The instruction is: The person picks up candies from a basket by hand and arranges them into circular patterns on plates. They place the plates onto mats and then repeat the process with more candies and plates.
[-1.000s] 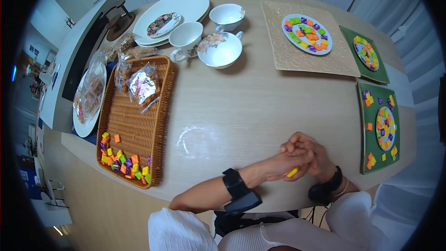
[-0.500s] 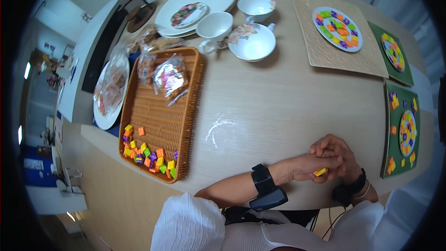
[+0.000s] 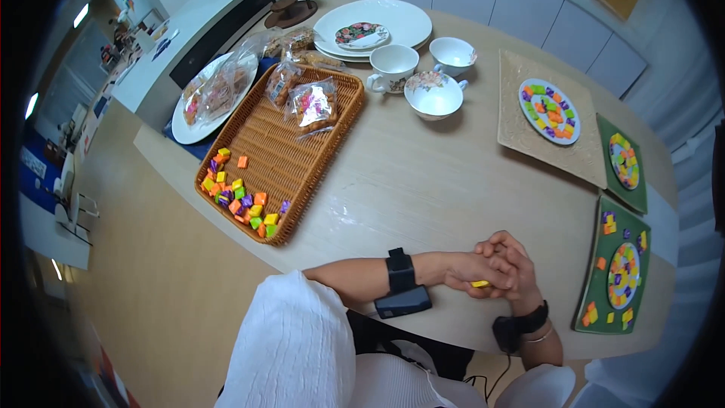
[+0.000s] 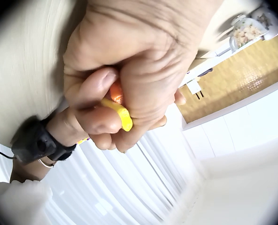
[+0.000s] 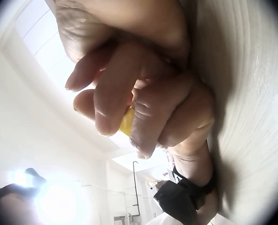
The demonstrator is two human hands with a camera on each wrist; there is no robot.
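Observation:
Near the table's front edge, my left hand and right hand are clasped together with fingers laced. A yellow candy and an orange candy are gripped in the curled fingers and palm of my left hand. In the head view only the edge of the yellow candy shows under the left hand. The right wrist view shows a bit of the yellow candy between the laced fingers. My right fingers curl round the left hand. The palms are hidden.
A wicker tray holds loose colored candies and bagged snacks. White cups and large plates stand behind it. At right, candies ring small plates on a beige board and green trays. Bagged snacks fill a white plate.
The hands stay clasped near the front edge, turning slightly, with the yellow candy in their grip. The head view has swung, so the whole table appears shifted and rotated.

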